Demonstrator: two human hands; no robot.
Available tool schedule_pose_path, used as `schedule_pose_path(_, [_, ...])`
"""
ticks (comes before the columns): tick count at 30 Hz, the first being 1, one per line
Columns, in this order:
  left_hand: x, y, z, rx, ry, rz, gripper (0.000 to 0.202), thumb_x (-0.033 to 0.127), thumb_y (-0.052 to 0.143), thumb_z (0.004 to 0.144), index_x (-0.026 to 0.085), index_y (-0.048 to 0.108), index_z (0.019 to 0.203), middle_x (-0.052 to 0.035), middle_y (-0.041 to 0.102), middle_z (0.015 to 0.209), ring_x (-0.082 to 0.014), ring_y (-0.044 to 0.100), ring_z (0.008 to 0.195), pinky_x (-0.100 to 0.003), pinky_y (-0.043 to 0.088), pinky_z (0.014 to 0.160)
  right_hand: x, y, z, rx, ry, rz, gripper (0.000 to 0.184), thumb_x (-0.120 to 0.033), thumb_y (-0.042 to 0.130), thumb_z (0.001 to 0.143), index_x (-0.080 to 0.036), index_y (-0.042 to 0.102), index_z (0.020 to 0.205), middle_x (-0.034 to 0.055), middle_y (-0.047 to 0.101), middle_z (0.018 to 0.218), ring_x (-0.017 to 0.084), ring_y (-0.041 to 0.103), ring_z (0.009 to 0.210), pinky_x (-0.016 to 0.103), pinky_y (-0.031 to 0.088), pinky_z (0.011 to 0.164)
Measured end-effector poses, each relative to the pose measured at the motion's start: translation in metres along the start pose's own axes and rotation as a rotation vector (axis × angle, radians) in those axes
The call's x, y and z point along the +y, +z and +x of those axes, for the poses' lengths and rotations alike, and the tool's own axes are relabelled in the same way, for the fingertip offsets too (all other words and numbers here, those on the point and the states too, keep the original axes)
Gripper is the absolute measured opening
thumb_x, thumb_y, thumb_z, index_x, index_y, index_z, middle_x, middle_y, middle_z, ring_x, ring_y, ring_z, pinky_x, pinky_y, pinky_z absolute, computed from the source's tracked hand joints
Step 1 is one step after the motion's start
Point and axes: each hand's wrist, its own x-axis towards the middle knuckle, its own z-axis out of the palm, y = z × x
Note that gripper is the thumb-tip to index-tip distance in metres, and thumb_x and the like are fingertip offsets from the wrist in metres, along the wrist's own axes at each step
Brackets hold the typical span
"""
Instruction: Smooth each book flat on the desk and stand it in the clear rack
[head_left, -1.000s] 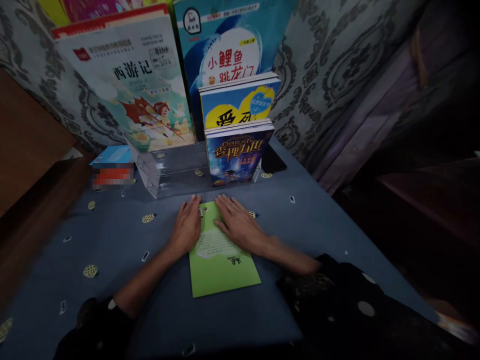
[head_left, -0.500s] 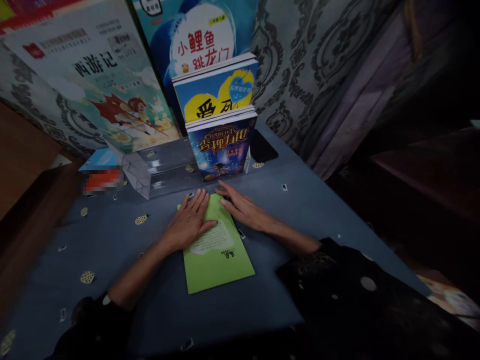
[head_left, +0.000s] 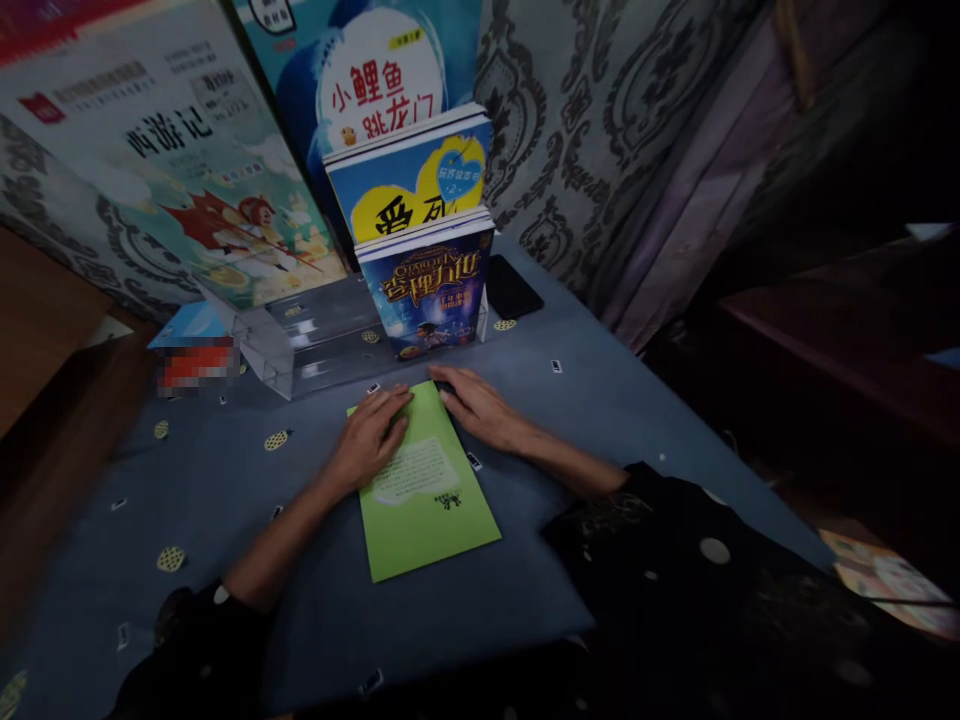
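Observation:
A thin green booklet (head_left: 427,500) lies flat on the blue tablecloth (head_left: 247,520). My left hand (head_left: 369,436) rests flat on its upper left part, fingers stretched out. At the booklet's upper right edge my right hand (head_left: 474,402) lies on the cloth, fingers extended and touching the edge. Just beyond my fingertips a clear acrylic book stand (head_left: 315,340) holds a dark blue book (head_left: 425,297) upright, with a blue and yellow book (head_left: 409,185) behind it.
Two large picture books (head_left: 202,190) lean against the patterned wall behind the stand. A black phone (head_left: 512,288) lies right of the stand, a light blue box (head_left: 191,325) to its left. The table drops off into a dark gap at the right.
My right hand has slid off the booklet's top to its right edge. My left hand has moved further onto the booklet. The view has shifted a little.

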Motion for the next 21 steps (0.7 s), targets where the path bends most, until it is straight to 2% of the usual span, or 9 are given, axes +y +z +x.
schedule_pose_path(3, [-0.002, 0.002, 0.001, 0.035, 0.003, -0.026, 0.038, 0.031, 0.04, 0.102, 0.02, 0.059, 0.133, -0.0113, 0.063, 0.138, -0.0237, 0.057, 0.13, -0.047, 0.039, 0.117, 0.001, 0.0, 0.001, 0.011, -0.015, -0.001, 0.045, -0.028, 0.038, 0.101, -0.017, 0.046, 0.143, 0.0137, 0.061, 0.136, 0.027, 0.053, 0.13, 0.051, 0.044, 0.11])
schedule_pose_path(6, [-0.002, 0.001, 0.003, 0.014, 0.011, 0.001, 0.039, 0.03, 0.038, 0.102, 0.02, 0.059, 0.134, -0.0109, 0.061, 0.14, -0.0232, 0.054, 0.134, -0.046, 0.039, 0.117, 0.0, -0.002, 0.002, 0.012, -0.017, 0.007, 0.043, -0.026, 0.039, 0.1, -0.018, 0.048, 0.141, 0.0126, 0.063, 0.133, 0.026, 0.055, 0.127, 0.051, 0.044, 0.109])
schedule_pose_path(10, [0.003, -0.002, 0.008, -0.122, 0.044, 0.109, 0.045, 0.034, 0.034, 0.104, 0.021, 0.05, 0.144, -0.0084, 0.049, 0.153, -0.0235, 0.039, 0.146, -0.05, 0.028, 0.122, -0.001, -0.005, 0.003, 0.006, -0.007, 0.03, 0.044, -0.024, 0.037, 0.1, -0.019, 0.049, 0.142, 0.0108, 0.066, 0.13, 0.026, 0.056, 0.126, 0.051, 0.045, 0.108])
schedule_pose_path(13, [0.006, -0.005, 0.012, -0.227, 0.08, 0.156, 0.05, 0.04, 0.031, 0.105, 0.022, 0.04, 0.151, -0.0072, 0.04, 0.159, -0.0229, 0.029, 0.151, -0.051, 0.019, 0.125, -0.001, -0.006, 0.004, 0.013, -0.007, 0.028, 0.042, -0.023, 0.036, 0.101, -0.019, 0.054, 0.138, 0.01, 0.067, 0.128, 0.024, 0.057, 0.124, 0.049, 0.046, 0.107])
schedule_pose_path(17, [0.009, -0.009, 0.015, -0.311, 0.13, 0.181, 0.055, 0.044, 0.027, 0.106, 0.02, 0.035, 0.154, -0.0078, 0.035, 0.161, -0.0227, 0.024, 0.153, -0.051, 0.015, 0.125, -0.001, -0.006, 0.007, 0.006, -0.037, 0.0, 0.038, -0.023, 0.04, 0.1, -0.018, 0.065, 0.128, 0.0104, 0.069, 0.126, 0.025, 0.059, 0.122, 0.049, 0.046, 0.107])
schedule_pose_path(21, [0.017, -0.007, 0.013, -0.345, 0.195, 0.184, 0.056, 0.046, 0.025, 0.106, 0.019, 0.035, 0.155, -0.0089, 0.036, 0.161, -0.0221, 0.024, 0.153, -0.05, 0.016, 0.125, -0.001, -0.007, 0.009, -0.019, -0.069, -0.027, 0.038, -0.022, 0.042, 0.098, -0.014, 0.069, 0.124, 0.0134, 0.07, 0.127, 0.027, 0.058, 0.124, 0.051, 0.044, 0.109])
